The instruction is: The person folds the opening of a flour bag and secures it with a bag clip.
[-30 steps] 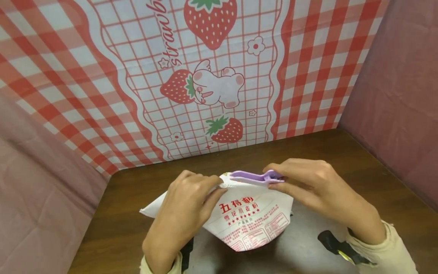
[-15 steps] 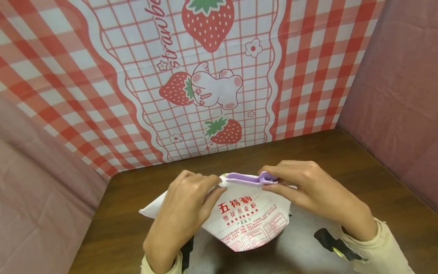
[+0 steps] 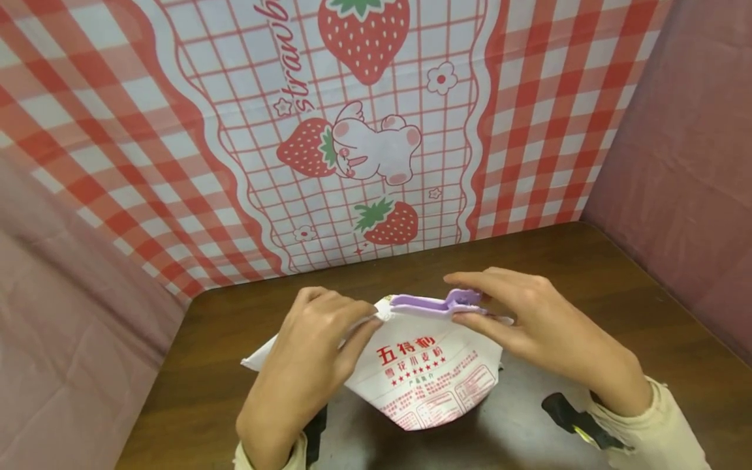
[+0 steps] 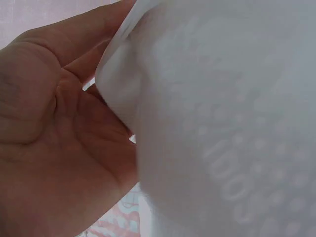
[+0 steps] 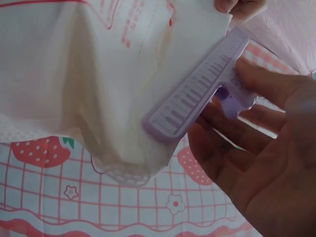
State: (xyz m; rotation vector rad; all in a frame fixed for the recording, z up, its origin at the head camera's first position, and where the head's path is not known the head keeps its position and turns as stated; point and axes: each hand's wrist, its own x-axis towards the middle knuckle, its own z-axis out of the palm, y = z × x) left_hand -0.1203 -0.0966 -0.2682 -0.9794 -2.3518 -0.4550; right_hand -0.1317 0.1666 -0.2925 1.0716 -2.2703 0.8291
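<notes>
A white flour bag with red print [image 3: 429, 365] stands in the middle of the head view, its top folded over. Across the right part of the fold lies a purple bag clip [image 3: 425, 305], its long arms along the edge. My left hand [image 3: 314, 349] pinches the fold left of the clip between thumb and fingers; in the left wrist view, white bag material [image 4: 222, 123] covers much of the frame. My right hand [image 3: 523, 320] is at the clip's handle end, thumb on the near handle, index finger raised above it. The right wrist view shows other fingers behind the clip [image 5: 197, 84].
The bag is over a grey mat [image 3: 517, 418] on a brown wooden table [image 3: 593, 281]. Behind rises a red-and-white strawberry-print cloth [image 3: 376, 150]. Pinkish cloth walls [image 3: 693, 150] stand on both sides.
My right hand and the clip shifted left towards my left hand, and the clip sits further along the fold. Since then my right index finger has lifted off the clip.
</notes>
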